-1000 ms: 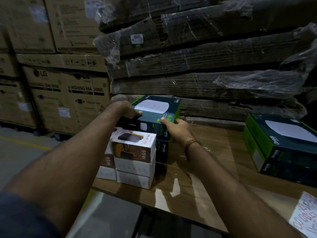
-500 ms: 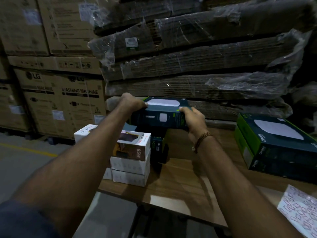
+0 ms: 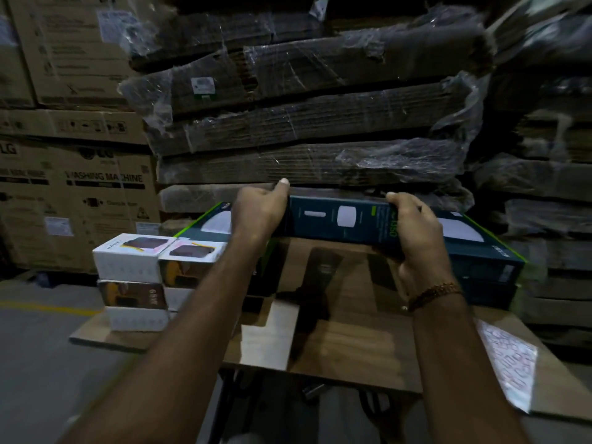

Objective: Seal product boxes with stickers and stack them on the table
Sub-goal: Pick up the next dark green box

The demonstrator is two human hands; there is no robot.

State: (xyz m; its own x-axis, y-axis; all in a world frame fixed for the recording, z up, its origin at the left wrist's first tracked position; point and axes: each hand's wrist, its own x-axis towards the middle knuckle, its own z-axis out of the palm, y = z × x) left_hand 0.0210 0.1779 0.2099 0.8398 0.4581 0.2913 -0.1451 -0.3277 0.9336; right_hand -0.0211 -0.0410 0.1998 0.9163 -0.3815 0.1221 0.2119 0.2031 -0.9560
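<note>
Above the wooden desk [image 3: 336, 347], a dark teal product box [image 3: 339, 224] hangs in the air, held by both hands with its long side facing the camera. The left hand [image 3: 258, 213] closes its grip on the box's left end, thumb up over the top edge. The right hand [image 3: 416, 232] closes its grip on the right end, fingers wrapped over the top and a bracelet [image 3: 437, 291] at the wrist. Behind the left hand another teal box [image 3: 211, 224] lies flat on the desk; behind the right hand sits a stack of teal boxes [image 3: 483, 261]. At the desk's left edge stands a pile of small white boxes [image 3: 144, 277]. A sticker sheet [image 3: 506, 360] lies on the desk's right corner.
</note>
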